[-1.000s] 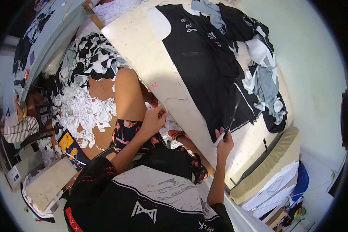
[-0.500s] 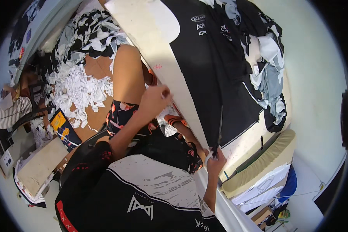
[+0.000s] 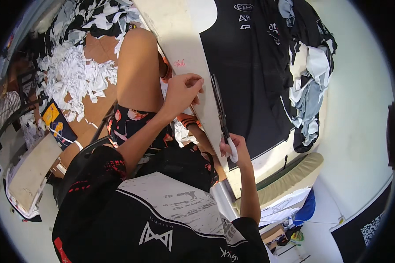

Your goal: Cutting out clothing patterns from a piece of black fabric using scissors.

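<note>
One pair of scissors (image 3: 221, 109) is lying in the right hand (image 3: 240, 151), whose grip is clasping the white handle (image 3: 233, 152), while the dark blades (image 3: 218, 94) are pointing forward over the left edge of the black cloth (image 3: 250, 87); whether they are touching it, I cannot tell. The left hand (image 3: 183, 92) is hanging over the left edge of the cream worktop (image 3: 171, 26), its fingers bending and its grip standing nearly closed; whether it is holding anything, I cannot tell. The black cloth is lying spread on the worktop, a loose heap of grey and white fabric (image 3: 314, 87) is sitting along its right side, and white scraps (image 3: 72, 74) are covering part of the brown floor (image 3: 98, 48).
</note>
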Demonstrator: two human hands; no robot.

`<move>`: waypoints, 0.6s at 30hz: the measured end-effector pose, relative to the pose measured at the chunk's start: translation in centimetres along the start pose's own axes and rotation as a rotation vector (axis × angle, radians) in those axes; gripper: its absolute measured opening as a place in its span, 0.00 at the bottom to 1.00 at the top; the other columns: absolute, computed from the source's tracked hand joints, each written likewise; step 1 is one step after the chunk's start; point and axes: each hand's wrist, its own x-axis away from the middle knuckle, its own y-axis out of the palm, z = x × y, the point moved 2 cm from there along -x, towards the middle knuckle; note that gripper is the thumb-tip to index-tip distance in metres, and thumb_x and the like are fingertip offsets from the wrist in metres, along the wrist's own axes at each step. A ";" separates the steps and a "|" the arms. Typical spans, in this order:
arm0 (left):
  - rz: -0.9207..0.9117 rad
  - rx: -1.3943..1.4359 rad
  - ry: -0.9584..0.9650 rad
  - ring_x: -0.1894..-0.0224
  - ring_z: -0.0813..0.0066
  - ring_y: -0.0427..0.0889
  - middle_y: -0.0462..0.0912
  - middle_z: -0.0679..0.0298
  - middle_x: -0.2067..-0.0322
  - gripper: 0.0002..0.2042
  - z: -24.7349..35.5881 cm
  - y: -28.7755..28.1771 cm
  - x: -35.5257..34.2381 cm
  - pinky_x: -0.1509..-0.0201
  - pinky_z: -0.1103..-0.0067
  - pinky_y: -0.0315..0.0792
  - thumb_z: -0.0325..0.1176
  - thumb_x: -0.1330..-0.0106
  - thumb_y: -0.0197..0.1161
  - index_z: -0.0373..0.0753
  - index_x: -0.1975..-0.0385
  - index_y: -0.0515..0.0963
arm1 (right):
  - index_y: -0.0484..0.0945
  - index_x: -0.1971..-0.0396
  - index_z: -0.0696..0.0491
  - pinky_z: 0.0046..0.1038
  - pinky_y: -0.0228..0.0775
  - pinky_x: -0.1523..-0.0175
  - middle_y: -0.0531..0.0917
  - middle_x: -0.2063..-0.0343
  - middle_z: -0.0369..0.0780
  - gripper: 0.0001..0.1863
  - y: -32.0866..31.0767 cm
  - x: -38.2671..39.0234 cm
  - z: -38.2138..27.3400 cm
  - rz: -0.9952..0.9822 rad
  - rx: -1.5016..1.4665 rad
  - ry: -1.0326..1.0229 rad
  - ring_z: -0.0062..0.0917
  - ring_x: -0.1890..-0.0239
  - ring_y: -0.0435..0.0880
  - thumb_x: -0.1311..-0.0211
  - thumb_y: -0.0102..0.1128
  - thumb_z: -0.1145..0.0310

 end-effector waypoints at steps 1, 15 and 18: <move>-0.004 0.006 -0.001 0.82 0.81 0.80 0.85 0.61 0.73 0.14 0.1 0.2 -0.1 0.79 0.83 0.74 0.34 0.27 0.62 0.27 0.55 0.82 | 0.78 0.72 0.56 0.17 0.69 0.70 0.79 0.79 0.32 0.10 -0.3 -0.3 -0.4 -0.016 0.002 0.001 0.14 0.78 0.78 0.38 0.72 0.70; 0.066 0.064 -0.118 0.88 0.81 0.75 0.82 0.62 0.81 0.12 1.7 1.3 -2.2 0.86 0.82 0.68 0.32 0.30 0.65 0.26 0.63 0.81 | 0.78 0.70 0.56 0.18 0.67 0.71 0.80 0.77 0.33 0.11 -0.8 -2.0 -0.7 -0.107 -0.038 0.023 0.15 0.77 0.79 0.41 0.74 0.70; 0.104 0.014 -0.062 0.88 0.81 0.75 0.82 0.62 0.81 0.11 2.2 1.7 -2.6 0.86 0.81 0.68 0.31 0.30 0.65 0.26 0.64 0.81 | 0.78 0.70 0.56 0.18 0.68 0.70 0.80 0.78 0.33 0.12 -0.9 -2.0 -0.1 -0.102 -0.074 0.030 0.15 0.77 0.78 0.43 0.76 0.71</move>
